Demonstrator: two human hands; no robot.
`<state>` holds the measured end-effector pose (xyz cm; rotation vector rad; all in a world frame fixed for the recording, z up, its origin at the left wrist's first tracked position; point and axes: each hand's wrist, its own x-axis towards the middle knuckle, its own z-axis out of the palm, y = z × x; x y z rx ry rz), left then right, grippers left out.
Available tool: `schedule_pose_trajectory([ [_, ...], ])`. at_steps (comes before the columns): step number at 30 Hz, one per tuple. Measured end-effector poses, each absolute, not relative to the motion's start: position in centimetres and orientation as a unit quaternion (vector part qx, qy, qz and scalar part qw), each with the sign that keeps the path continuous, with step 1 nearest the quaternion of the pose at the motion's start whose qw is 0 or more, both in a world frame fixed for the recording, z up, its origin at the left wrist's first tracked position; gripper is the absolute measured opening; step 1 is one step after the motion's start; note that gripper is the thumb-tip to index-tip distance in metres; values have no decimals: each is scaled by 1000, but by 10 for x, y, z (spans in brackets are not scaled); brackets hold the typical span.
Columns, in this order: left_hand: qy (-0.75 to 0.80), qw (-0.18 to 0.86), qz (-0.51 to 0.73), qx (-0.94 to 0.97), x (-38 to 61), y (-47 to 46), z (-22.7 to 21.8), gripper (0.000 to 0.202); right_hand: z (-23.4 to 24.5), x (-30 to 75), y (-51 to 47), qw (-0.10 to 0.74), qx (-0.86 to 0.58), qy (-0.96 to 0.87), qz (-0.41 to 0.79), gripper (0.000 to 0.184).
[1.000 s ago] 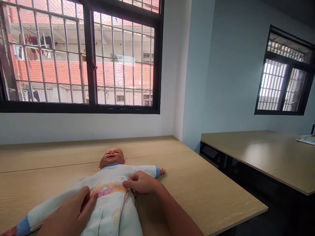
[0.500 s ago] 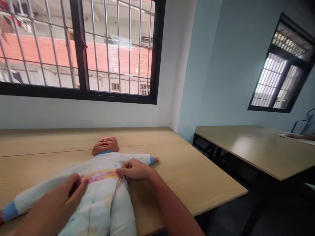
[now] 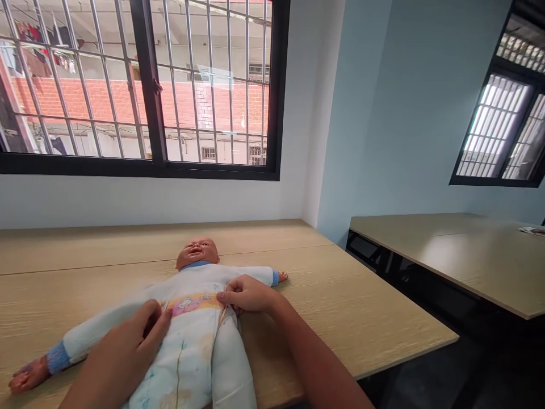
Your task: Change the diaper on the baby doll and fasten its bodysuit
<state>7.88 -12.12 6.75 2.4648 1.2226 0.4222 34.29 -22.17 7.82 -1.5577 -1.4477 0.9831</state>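
A baby doll point(image 3: 196, 254) in a white sleepsuit with blue cuffs lies face up on a light wooden table point(image 3: 349, 307). A nappy point(image 3: 187, 304) with a yellow and pink waistband is round its middle. My left hand point(image 3: 128, 346) rests on the doll's side at the waistband's left end, fingers bent onto the cloth. My right hand point(image 3: 247, 294) pinches the waistband's right end at the doll's hip. The doll's arms stretch out to both sides.
A barred window point(image 3: 140, 85) fills the wall behind the table. A second wooden table point(image 3: 468, 255) stands to the right across a gap, with a flat white item point(image 3: 534, 230) at its far end. Another barred window point(image 3: 502, 130) is on the right wall.
The view swung down and left, then back to the right. Both hands have stayed at the nappy's waistband. The doll's outstretched hand at the left has come into view.
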Motion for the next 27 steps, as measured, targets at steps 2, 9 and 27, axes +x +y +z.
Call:
schedule_pose_trajectory([
  [2,433,184,151,870,79,-120,68,47,77,344,-222,389,-611,-569,389,41],
  [9,439,177,143,869,82,-118,68,41,73,347,-218,392,-603,-571,395,42],
  [27,420,166,180,874,81,-106,61,39,70,344,-217,402,-596,-584,377,36],
])
